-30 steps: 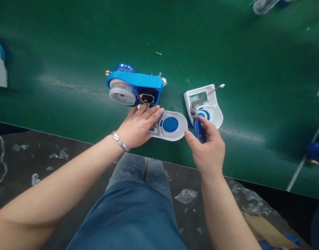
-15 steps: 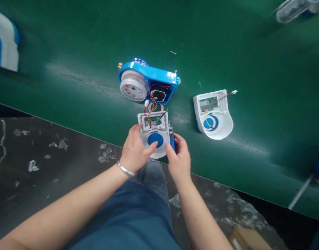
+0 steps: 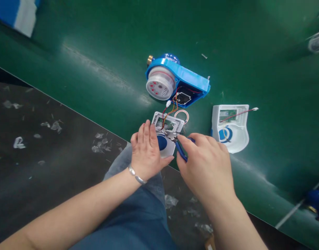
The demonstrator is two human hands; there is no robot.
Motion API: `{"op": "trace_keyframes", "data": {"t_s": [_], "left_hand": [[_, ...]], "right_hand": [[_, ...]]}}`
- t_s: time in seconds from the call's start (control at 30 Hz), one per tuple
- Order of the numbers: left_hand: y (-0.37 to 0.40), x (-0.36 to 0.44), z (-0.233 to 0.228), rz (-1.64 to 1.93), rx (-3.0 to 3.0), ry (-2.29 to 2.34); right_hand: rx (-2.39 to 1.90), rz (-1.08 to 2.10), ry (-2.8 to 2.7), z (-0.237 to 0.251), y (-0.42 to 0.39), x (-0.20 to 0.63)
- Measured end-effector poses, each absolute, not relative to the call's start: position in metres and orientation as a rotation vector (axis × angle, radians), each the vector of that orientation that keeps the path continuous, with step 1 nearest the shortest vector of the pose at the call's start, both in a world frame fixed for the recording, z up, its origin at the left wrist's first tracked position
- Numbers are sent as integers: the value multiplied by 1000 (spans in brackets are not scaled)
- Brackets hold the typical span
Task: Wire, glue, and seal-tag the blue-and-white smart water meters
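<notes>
My left hand lies flat against the left side of a white cover with a blue button, steadying it at the near edge of the green belt. My right hand grips blue-handled pliers; their metal jaws reach into the cover's open window among red, yellow and black wires. Those wires run up to a blue water meter with a white dial. A second white cover with a loose red wire lies to the right, apart from both hands.
The green conveyor belt slopes across the view. A small screw lies beyond the meter. Bits of clear plastic litter the dark floor. A blue-and-white object sits at top left, another blue part at right.
My left hand shifted from gripping the cover to lying flat on its side. My right hand brought the pliers' jaws up into the cover's window. The view swung left.
</notes>
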State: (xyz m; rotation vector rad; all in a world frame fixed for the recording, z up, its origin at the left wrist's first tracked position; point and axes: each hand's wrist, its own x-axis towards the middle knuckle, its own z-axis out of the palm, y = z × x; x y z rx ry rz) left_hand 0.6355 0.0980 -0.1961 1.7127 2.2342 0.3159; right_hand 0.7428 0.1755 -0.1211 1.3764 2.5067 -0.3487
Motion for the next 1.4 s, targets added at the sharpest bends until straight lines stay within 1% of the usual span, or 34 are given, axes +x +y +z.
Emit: {"op": "trace_keyframes", "data": {"t_s": [0.27, 0.43, 0.7, 0.97, 1.23, 1.4], "left_hand": [[94, 626, -194, 328, 1696, 2148], [95, 620, -196, 377, 1720, 2075], [95, 614, -193, 384, 1735, 2009], [96, 611, -188, 331, 1722, 1994], [98, 609, -190, 333, 1725, 1961], [100, 608, -189, 327, 1738, 1934]], "right_hand": [[1159, -231, 2527, -119, 176, 721], [1182, -91, 2468, -113, 175, 713], [1107, -20, 2425, -115, 183, 702], [1088, -45, 2462, -104, 186, 715], [1139, -187, 2381, -118, 193, 717], [1167, -207, 2362, -121, 194, 717]]}}
